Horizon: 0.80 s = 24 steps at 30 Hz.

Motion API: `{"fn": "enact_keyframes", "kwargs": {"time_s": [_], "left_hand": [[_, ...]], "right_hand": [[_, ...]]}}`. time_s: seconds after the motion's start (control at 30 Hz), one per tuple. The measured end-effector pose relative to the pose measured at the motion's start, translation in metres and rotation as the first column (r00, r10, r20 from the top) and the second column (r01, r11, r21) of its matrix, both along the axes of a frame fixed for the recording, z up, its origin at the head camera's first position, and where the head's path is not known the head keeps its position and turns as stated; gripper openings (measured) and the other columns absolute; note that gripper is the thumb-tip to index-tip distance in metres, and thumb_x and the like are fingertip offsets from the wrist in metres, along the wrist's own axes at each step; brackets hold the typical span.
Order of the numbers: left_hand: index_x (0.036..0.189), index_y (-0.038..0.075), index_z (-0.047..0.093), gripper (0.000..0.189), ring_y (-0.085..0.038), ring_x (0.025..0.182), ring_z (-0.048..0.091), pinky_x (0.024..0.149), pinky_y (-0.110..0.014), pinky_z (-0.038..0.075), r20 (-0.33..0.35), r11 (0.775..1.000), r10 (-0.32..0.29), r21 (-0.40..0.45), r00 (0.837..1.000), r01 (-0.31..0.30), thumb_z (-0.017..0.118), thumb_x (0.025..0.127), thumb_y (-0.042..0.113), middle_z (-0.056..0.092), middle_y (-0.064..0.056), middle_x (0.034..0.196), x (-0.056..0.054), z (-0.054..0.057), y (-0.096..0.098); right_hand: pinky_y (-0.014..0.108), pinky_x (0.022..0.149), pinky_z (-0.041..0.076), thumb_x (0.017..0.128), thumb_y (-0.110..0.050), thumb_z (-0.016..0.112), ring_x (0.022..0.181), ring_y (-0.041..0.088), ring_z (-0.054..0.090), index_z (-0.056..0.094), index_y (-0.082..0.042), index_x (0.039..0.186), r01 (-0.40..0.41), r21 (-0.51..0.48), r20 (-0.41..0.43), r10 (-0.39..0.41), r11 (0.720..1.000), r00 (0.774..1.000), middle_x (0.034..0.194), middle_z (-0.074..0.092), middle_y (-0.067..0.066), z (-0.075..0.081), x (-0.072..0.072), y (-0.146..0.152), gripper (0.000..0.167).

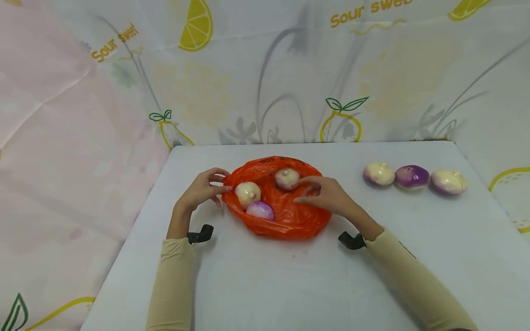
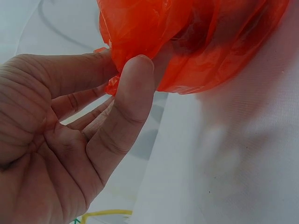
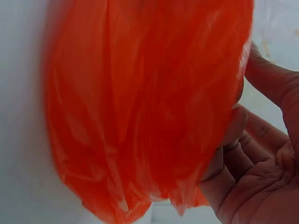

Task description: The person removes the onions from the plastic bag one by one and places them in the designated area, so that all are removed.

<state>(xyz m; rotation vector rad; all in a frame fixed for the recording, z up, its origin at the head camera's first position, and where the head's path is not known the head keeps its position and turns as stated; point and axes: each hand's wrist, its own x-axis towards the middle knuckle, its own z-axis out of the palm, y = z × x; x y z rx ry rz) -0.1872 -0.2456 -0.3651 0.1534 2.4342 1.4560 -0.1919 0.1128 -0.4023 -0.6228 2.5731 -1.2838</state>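
Note:
A red plastic bag [image 1: 290, 227] lies spread on the table, its mouth facing up. Inside it are two pale onions, one at the left [image 1: 247, 194] and one toward the back [image 1: 287, 179], plus a purple onion [image 1: 260, 210] near the front. My left hand [image 1: 201, 189] pinches the bag's left rim between thumb and fingers, as the left wrist view shows on the bunched plastic [image 2: 140, 32]. Over the bag's right side, my right hand [image 1: 327, 195] has loosely bent fingers, their tips close to the back onion. In the right wrist view, plastic [image 3: 140, 102] partly hides those fingers.
To the right, three more onions stand in a row on the white table [image 1: 281, 285]: a pale one [image 1: 379, 174], a purple one [image 1: 411, 177] and another pale one [image 1: 448, 182]. A lemon-printed cloth [image 1: 248, 82] hangs behind the table's back edge.

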Motion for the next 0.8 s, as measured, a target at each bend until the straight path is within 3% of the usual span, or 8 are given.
{"fn": "enact_keyframes", "kwargs": {"time_s": [0.23,0.8], "left_hand": [[0.131,-0.004,0.051,0.044,-0.027,0.078,0.066,0.066,-0.048,0.060,-0.001,1.000,-0.003,0.006,1.000,0.003,0.068,0.092,0.006,0.053,-0.030,0.127,0.000,0.000,0.000],[0.131,-0.006,0.050,0.044,-0.027,0.077,0.066,0.065,-0.047,0.060,-0.001,1.000,-0.009,0.011,1.000,0.009,0.067,0.092,0.004,0.052,-0.031,0.127,0.000,0.000,0.000]], "right_hand": [[0.031,0.066,0.054,0.078,-0.032,0.085,0.076,0.016,0.062,0.068,-0.008,0.119,-0.037,-0.016,-0.003,0.037,0.999,0.999,0.081,0.068,-0.002,-0.005,0.002,-0.014,0.051],[0.031,0.065,0.055,0.077,-0.041,0.084,0.074,0.015,0.063,0.067,-0.010,0.121,-0.150,-0.028,0.034,0.151,0.988,0.988,0.082,0.068,-0.006,-0.014,0.009,-0.045,0.057]]}}
